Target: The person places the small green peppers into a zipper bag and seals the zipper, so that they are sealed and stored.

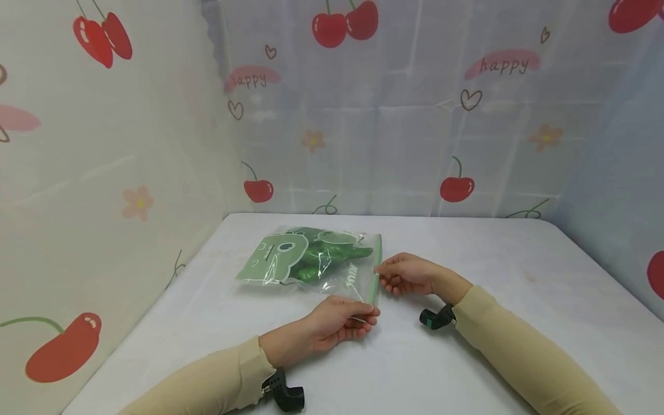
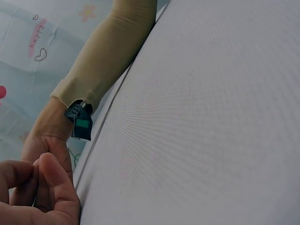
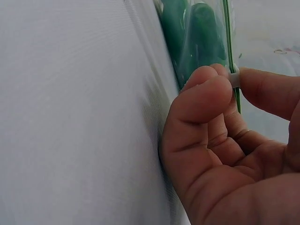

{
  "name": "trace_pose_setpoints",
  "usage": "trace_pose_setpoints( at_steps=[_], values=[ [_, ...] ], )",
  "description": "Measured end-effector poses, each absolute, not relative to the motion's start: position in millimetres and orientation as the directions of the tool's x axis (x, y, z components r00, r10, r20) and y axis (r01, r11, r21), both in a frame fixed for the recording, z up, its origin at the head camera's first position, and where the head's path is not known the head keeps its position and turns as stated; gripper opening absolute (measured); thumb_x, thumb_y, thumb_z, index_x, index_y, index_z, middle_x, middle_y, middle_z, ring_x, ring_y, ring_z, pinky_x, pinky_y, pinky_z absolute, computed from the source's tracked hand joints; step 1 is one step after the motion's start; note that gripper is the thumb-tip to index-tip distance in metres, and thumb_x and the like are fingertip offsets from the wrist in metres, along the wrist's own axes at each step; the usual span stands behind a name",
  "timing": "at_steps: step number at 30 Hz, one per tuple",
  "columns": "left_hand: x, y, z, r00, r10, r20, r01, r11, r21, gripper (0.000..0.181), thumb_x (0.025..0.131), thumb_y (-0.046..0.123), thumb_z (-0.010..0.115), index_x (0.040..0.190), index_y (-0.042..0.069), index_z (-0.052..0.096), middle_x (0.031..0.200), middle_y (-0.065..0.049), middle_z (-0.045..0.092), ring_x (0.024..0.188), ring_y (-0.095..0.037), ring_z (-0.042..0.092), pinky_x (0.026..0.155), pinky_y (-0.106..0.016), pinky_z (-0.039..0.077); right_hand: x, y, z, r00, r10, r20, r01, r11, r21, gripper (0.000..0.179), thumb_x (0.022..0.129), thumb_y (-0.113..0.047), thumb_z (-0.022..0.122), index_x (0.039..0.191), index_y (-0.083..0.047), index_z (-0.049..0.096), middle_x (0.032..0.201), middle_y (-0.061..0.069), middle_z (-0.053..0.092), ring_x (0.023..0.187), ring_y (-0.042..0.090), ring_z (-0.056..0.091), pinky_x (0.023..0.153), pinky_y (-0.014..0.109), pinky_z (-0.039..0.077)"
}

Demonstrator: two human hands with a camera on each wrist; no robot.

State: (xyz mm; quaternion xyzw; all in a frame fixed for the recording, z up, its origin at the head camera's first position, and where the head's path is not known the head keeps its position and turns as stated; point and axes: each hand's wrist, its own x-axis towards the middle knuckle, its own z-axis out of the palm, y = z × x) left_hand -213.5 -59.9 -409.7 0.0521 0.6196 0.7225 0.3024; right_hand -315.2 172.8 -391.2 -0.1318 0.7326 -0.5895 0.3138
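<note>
A clear zip bag [image 1: 334, 283] with a green cartoon print lies on the table, its green-edged opening facing right. Inside it are shiny green, pepper-like things [image 1: 309, 272], partly covered by the print. My left hand [image 1: 334, 324] pinches the near corner of the bag's edge between thumb and fingers. Farther along that edge, my right hand [image 1: 410, 274] pinches the small white slider [image 3: 234, 79] between thumb and index finger. The left wrist view has the left hand's fingertips [image 2: 52, 168] in front of the right hand, and the bag is hardly visible there.
The white table [image 1: 482, 357] extends around the bag and both arms. Curtains [image 1: 415, 132] with cherries and hearts hang behind it and at both sides. A black wrist camera [image 1: 286, 395] sits on the left wrist and another camera [image 1: 437, 317] on the right.
</note>
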Motion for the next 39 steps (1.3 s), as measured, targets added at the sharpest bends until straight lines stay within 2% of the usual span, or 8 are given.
trace_pose_setpoints(
  at_steps=[24,39],
  values=[
    [-214,-59,-409,-0.815,0.498,-0.295,-0.371,-0.058,0.927,0.028,0.099,0.016,0.067,0.115,-0.005,0.074,0.086,-0.002,0.074,0.072,-0.006,0.066,0.068,-0.018,0.056,-338,174,-392,-0.795,-0.506,-0.335,0.220,0.274,-0.936,0.024,0.106,-0.022,0.057,0.089,-0.007,0.065,0.075,-0.001,0.064,0.065,0.008,0.060,0.059,0.020,0.053],
    [-216,-59,-412,-0.813,0.499,-0.302,-0.378,-0.057,0.924,0.027,0.099,0.015,0.066,0.115,-0.006,0.074,0.085,-0.002,0.074,0.070,-0.006,0.066,0.068,-0.018,0.056,-351,177,-389,-0.800,-0.488,-0.349,0.241,0.271,-0.932,0.022,0.108,-0.021,0.054,0.095,-0.006,0.065,0.079,0.001,0.064,0.066,0.010,0.059,0.061,0.021,0.054]
  ],
)
